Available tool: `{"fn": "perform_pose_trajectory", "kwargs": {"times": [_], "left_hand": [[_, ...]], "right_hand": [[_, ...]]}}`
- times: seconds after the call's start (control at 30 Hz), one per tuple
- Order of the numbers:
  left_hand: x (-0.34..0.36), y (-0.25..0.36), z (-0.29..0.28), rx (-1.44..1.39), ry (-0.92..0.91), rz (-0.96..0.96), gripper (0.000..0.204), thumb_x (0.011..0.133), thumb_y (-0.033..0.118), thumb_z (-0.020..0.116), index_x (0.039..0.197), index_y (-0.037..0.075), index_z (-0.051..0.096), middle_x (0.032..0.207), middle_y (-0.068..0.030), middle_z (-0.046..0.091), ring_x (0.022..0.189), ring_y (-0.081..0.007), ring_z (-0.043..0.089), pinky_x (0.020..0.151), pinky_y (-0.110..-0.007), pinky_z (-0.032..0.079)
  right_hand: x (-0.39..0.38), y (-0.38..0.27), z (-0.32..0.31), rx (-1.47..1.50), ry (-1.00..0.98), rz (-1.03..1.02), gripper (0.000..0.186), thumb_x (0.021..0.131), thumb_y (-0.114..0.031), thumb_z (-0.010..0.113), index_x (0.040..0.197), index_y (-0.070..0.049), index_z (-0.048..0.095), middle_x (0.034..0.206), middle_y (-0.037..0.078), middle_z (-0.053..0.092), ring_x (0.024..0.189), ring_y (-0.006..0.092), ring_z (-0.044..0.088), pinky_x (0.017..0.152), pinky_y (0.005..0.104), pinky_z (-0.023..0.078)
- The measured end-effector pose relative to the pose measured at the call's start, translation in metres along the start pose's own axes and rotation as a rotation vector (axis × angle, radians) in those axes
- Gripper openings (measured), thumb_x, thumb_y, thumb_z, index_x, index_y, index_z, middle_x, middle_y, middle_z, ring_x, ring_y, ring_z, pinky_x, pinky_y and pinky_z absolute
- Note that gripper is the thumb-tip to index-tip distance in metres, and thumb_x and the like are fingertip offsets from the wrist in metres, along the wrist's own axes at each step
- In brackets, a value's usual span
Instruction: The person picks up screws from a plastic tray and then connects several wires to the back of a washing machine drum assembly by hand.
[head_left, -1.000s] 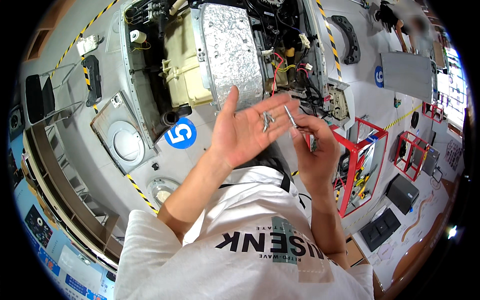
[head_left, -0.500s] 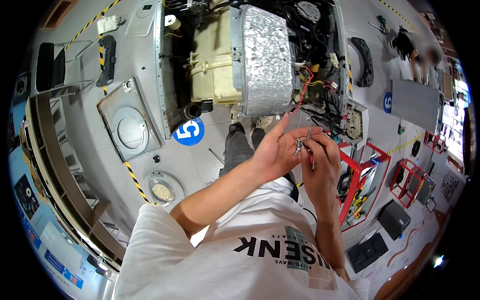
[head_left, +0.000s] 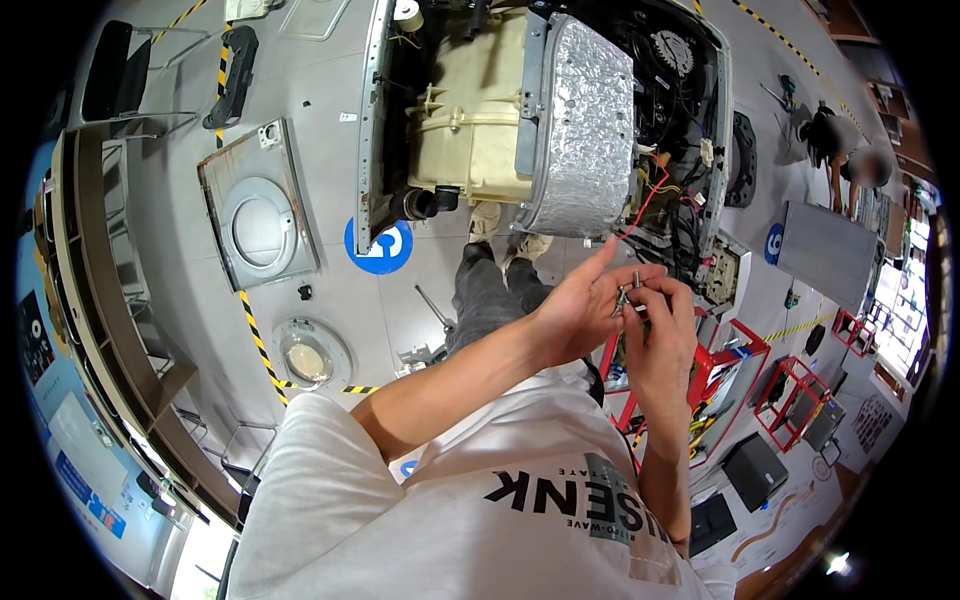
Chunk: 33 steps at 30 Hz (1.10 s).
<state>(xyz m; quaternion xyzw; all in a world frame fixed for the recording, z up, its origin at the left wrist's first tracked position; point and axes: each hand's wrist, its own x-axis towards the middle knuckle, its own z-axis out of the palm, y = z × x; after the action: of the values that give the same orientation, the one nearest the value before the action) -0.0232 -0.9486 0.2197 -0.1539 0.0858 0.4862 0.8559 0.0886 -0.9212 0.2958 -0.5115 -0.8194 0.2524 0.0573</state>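
Note:
Several metal screws lie on the upturned palm of my left hand, which holds them with its thumb stretched away. My right hand meets it from the right, thumb and fingertips pinched on a screw among them. Just beyond both hands stands an opened washer-dryer with a cream plastic tub. A silver foil-covered housing runs along the tub's right side. A red wire hangs from the machine's right part, close past my left fingers.
To the left lie a detached front panel with a round opening and a round glass door. A red-framed tool cart is close by my right arm. Another person crouches at the far right, by a grey panel.
The view has shifted, so the machine appears farther right and slightly higher. My hands stay together over the screws, with the right fingers still pinching among them.

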Motion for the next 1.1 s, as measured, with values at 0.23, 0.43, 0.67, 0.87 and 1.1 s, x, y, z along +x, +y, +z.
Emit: {"fn": "perform_pose_trajectory", "kwargs": {"times": [0.23,0.43,0.67,0.87,1.1], "left_hand": [[-0.005,0.005,0.002,-0.037,-0.028,0.003,0.072,0.097,0.056,0.024,0.133,-0.004,0.040,0.128,-0.0091,0.051,0.115,-0.0177,0.048,0.103,-0.032,0.034],[-0.002,0.009,0.002,-0.031,0.067,-0.007,0.069,0.097,0.053,0.029,0.132,-0.007,0.040,0.128,-0.0151,0.050,0.120,-0.0232,0.047,0.106,-0.037,0.032],[0.003,0.007,-0.002,0.103,0.235,0.006,0.045,0.100,0.032,0.040,0.119,-0.007,0.050,0.112,-0.0134,0.059,0.103,-0.0212,0.058,0.089,-0.035,0.047],[0.008,0.004,-0.007,0.289,0.282,-0.029,0.025,0.095,0.022,0.053,0.105,0.000,0.058,0.102,-0.0099,0.062,0.093,-0.0179,0.060,0.083,-0.032,0.049],[0.012,0.002,-0.003,0.337,0.251,-0.075,0.019,0.093,0.016,0.058,0.103,0.000,0.058,0.096,-0.0077,0.064,0.085,-0.0112,0.063,0.078,-0.023,0.052]], "right_hand": [[0.005,-0.006,0.000,-0.078,0.050,-0.104,0.016,0.076,0.002,0.063,0.092,0.001,0.061,0.100,0.013,0.055,0.089,0.0301,0.057,0.074,0.0357,0.047],[0.007,-0.007,-0.007,-0.005,0.014,-0.034,0.011,0.079,-0.002,0.060,0.090,0.001,0.061,0.097,0.014,0.057,0.086,0.0316,0.058,0.072,0.0369,0.047],[0.001,-0.002,-0.017,0.022,0.036,-0.058,0.013,0.080,-0.002,0.061,0.093,-0.001,0.058,0.092,0.014,0.063,0.082,0.0333,0.060,0.071,0.0396,0.047],[-0.006,0.007,-0.019,0.127,0.105,-0.021,0.014,0.081,0.001,0.061,0.095,-0.001,0.058,0.087,0.013,0.063,0.077,0.0316,0.061,0.069,0.0379,0.047],[-0.008,0.013,-0.023,0.130,0.184,0.004,0.013,0.082,0.001,0.060,0.095,0.000,0.058,0.085,0.013,0.062,0.074,0.0306,0.060,0.066,0.0380,0.046]]}}
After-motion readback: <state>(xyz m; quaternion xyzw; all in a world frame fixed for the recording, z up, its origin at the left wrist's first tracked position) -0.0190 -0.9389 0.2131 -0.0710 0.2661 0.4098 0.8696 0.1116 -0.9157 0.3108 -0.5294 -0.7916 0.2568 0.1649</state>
